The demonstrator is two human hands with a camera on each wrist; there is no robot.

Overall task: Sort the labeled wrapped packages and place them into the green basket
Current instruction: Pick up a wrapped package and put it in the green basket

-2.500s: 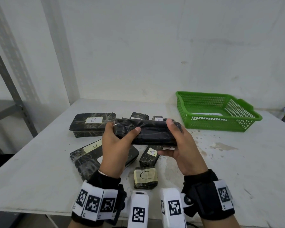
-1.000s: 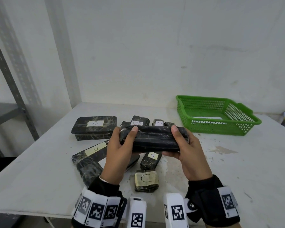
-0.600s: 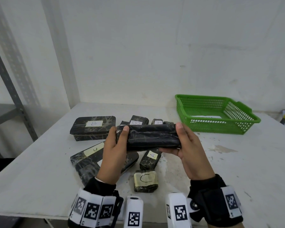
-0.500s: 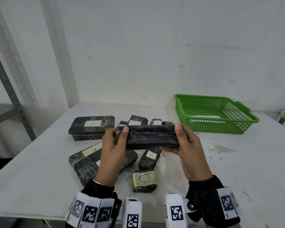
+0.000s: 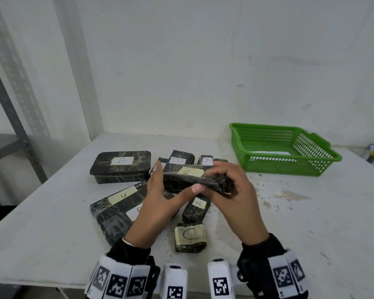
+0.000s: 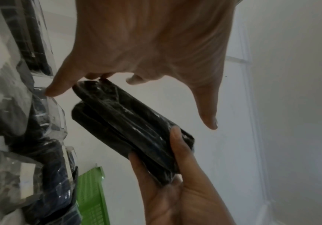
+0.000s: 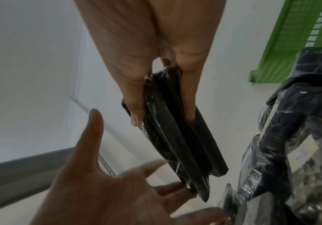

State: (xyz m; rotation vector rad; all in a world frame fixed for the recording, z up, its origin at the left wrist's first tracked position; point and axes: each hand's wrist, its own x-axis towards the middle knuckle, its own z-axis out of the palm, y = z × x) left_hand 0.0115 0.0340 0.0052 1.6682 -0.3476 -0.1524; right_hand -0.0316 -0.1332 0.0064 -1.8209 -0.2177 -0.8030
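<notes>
A long black wrapped package (image 5: 181, 182) hangs above the pile, its yellow label marked B facing up. My right hand (image 5: 235, 201) grips its right end between thumb and fingers, as the right wrist view (image 7: 156, 45) shows. My left hand (image 5: 158, 203) is spread at the left end. Its fingers are straight, and only the fingertips touch the package (image 6: 127, 124). The green basket (image 5: 289, 167) stands at the back right with a white sheet inside.
Several wrapped packages lie on the white table under my hands: a box marked B (image 5: 120, 167), a small B (image 5: 178, 160), two marked A (image 5: 197, 207), one marked C (image 5: 190, 237) and a large flat one (image 5: 115, 210). A grey metal rack stands at the left.
The long package has turned so its B label faces up. My left hand has let go of its grip and spread its fingers. The right hand keeps holding the right end.
</notes>
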